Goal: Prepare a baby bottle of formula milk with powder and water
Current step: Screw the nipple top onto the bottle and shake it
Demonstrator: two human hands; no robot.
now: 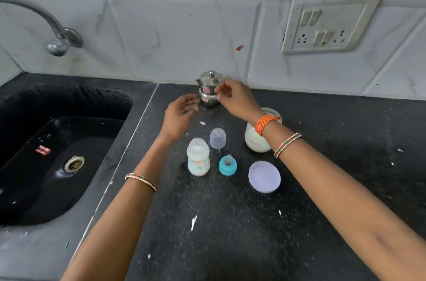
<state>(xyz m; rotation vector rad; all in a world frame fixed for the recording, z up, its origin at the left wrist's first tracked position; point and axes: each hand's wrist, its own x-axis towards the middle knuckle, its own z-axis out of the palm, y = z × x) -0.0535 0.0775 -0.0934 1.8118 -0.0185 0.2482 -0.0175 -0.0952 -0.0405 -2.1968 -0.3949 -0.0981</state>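
Setting: black speckled counter (pixel 230 234) under a white marbled tile wall.
Landmark: baby bottle (pixel 198 160), upright and uncapped, white powder or milk inside, near the counter's left edge.
Steel pot (pixel 210 90): behind the bottle, close to the wall, lidded, pink stickers on its side.
Right hand (pixel 235 98): behind and right of the bottle, at the pot's right side; fingers curled toward the thumb beside the pot; contact with the pot cannot be told.
Left hand (pixel 181 114): behind the bottle, just left of the pot, palm turned inward, fingers loosely spread, holding nothing.
Clear cap (pixel 217 138): just behind and right of the bottle, standing dome up.
Teal nipple ring (pixel 227 165): right of the bottle, nipple pointing up.
Powder jar (pixel 257 140): farther right of the bottle, open, partly hidden by the right wrist.
Round lid (pixel 264 177): right of the bottle, beyond the ring, lying flat.
Sink (pixel 57 154): left of the bottle, black, tap (pixel 46 25) above.
Socket plate (pixel 327 25): on the wall, far behind and right of the bottle.
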